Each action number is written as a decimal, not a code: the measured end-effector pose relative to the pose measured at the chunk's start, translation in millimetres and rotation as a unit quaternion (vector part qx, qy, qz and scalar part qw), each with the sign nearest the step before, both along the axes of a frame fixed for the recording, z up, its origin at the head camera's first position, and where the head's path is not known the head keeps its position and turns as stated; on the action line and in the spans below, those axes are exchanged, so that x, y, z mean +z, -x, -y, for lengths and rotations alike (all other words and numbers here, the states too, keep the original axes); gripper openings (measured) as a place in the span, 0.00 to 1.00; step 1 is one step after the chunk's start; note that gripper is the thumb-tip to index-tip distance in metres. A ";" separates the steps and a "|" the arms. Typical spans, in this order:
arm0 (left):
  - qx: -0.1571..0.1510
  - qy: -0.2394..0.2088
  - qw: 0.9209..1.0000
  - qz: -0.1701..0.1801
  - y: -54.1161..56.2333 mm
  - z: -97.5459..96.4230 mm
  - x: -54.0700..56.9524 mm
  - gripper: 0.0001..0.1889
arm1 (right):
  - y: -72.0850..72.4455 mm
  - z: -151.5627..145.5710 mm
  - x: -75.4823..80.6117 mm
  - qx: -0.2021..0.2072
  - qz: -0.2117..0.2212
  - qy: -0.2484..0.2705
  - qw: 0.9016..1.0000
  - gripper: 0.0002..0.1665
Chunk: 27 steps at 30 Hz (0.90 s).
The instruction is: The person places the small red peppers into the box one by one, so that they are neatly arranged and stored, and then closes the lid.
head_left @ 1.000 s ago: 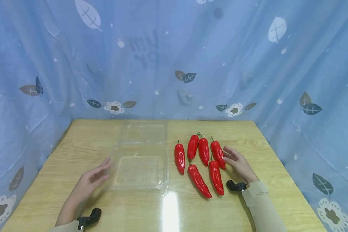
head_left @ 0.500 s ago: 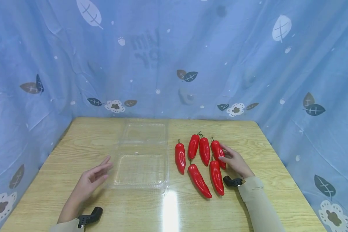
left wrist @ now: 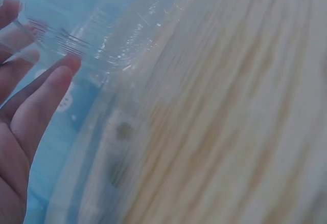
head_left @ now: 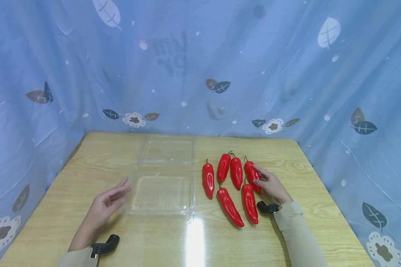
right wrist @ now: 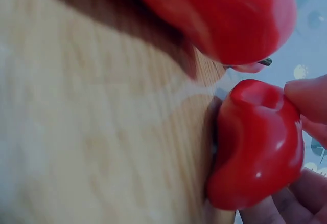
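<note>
Several glossy red chili peppers with dark stems lie right of the middle of the table. My right hand [head_left: 270,184] holds the rightmost red chili pepper [head_left: 251,173] with thumb and fingers on either side of it. In the right wrist view this pepper [right wrist: 258,147] sits between the thumb and the fingers, low over the wood. My left hand [head_left: 105,205] is beside the left edge of a clear plastic box [head_left: 163,213], its fingers relaxed and parted. Seen from the left wrist, the fingertips overlap the clear box wall [left wrist: 120,55].
The box's hinged lid [head_left: 167,138] lies opened out behind its base. Another red pepper [head_left: 250,204] lies just in front of the held one, and one [head_left: 208,181] is near the box's right side. A blue leaf-print curtain [head_left: 183,85] surrounds the wooden table [head_left: 147,241].
My right hand has moved a little left and closed round the rightmost pepper, which stays about where it was. The left hand has hardly moved. The head view has shifted slightly.
</note>
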<state>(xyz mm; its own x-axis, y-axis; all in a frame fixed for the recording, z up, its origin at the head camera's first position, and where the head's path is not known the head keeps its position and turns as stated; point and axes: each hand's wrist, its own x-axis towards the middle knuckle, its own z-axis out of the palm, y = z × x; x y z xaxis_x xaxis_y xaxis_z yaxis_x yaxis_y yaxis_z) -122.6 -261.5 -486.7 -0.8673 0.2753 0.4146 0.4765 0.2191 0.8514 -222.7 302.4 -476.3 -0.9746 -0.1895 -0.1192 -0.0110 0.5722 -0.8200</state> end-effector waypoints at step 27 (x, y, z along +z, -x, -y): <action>0.005 -0.029 0.999 -0.016 0.5 -3.7 -1.3 0.16 | -25.9 -5.3 1.6 -0.059 -0.019 0.124 0.990 0.38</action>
<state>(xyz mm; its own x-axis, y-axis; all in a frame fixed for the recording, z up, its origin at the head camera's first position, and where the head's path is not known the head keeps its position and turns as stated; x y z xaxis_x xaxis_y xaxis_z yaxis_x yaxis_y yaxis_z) -123.1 -257.8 -488.0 -0.8561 0.2415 0.4569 0.5016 0.1753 0.8472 -196.8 307.8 -474.7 -0.9946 -0.0930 -0.0469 0.0112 0.3516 -0.9361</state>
